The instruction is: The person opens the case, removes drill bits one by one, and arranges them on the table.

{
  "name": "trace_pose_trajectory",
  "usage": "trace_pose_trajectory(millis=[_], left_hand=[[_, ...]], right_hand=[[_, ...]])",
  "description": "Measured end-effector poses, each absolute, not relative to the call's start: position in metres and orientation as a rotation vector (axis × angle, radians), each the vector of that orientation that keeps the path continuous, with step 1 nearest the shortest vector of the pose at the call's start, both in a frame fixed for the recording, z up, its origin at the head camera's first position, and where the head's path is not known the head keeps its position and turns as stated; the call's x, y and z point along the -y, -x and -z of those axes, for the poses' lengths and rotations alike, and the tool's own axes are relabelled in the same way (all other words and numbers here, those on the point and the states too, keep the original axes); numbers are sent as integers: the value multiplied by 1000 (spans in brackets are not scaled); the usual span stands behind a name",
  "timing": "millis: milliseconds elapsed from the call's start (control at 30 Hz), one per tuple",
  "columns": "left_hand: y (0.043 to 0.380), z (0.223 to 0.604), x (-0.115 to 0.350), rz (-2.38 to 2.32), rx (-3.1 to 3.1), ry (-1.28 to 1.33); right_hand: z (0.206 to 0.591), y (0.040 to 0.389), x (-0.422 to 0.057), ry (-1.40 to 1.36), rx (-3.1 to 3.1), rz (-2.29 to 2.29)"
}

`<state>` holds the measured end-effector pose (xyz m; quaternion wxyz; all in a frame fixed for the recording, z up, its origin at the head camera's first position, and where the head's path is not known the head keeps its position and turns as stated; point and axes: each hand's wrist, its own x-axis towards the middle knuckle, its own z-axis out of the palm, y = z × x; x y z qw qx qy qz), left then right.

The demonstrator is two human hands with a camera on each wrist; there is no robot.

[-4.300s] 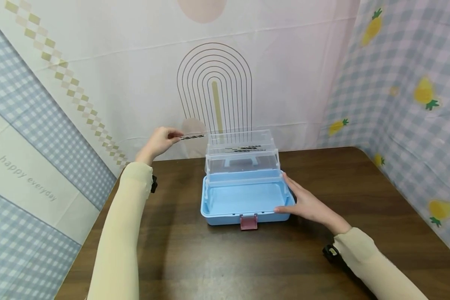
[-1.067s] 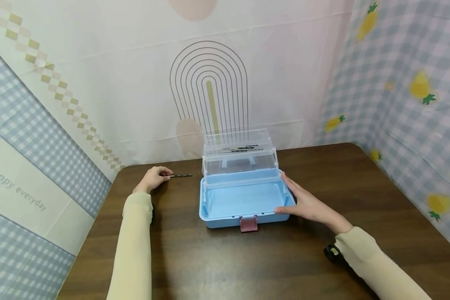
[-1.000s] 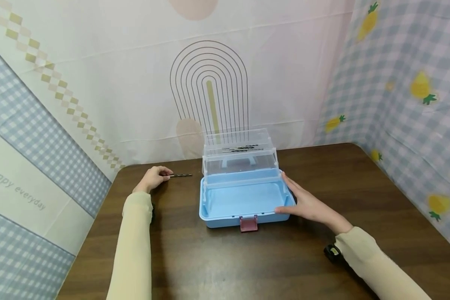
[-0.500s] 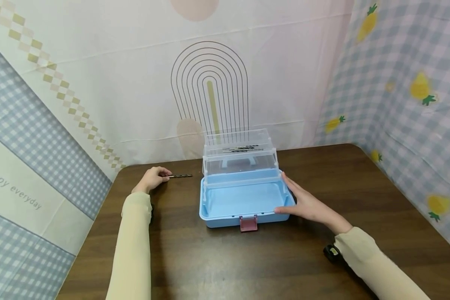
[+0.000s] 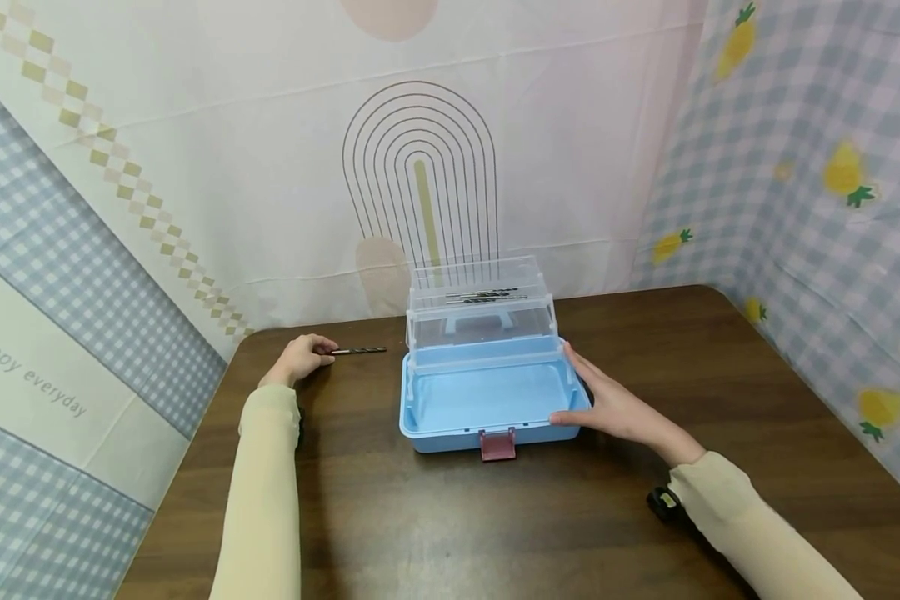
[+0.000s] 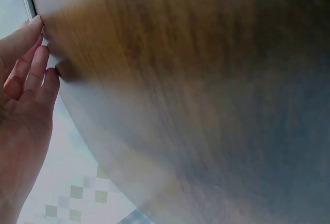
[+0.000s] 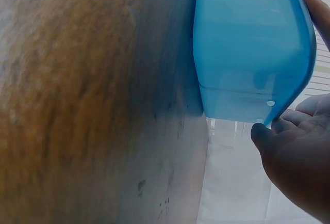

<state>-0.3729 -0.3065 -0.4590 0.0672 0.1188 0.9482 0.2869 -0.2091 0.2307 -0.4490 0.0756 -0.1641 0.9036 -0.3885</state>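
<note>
A single twist drill bit (image 5: 360, 350) lies on the table left of the toolbox in the head view. My left hand (image 5: 300, 357) rests at its shank end, thumb and fingertips beside the shank and no longer wrapped round it. In the left wrist view, the thumb tip just meets the end of the drill bit (image 6: 29, 2). Several more drill bits (image 5: 487, 296) sit in the upper clear tray of the opened blue toolbox (image 5: 487, 392). At the toolbox's right end, my right hand (image 5: 618, 408) grips the rim, thumb at the front corner and fingers spread towards the back.
Clear folding trays (image 5: 483, 354) stand raised over the toolbox's blue base, whose pink latch (image 5: 497, 446) hangs down in front. A dark wooden table (image 5: 435, 525) runs beneath everything. A patterned cloth (image 5: 570, 150) rises directly behind the table's back edge.
My left hand has lowered the drill bit from the air beside the trays to the table. It has since slid slightly left, off the shank. My right hand stays on the toolbox.
</note>
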Motion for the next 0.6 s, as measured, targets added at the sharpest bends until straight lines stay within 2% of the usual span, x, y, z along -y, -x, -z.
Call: trace_pose_trajectory(millis=[367,600], left_hand=[[375,457,307,-826,-2856,-364],[379,443,302,-875,-2812,-305]], right_hand=[[447,209,-231,507,-2706,1165],[449,208,-231,514,-2720,1156]])
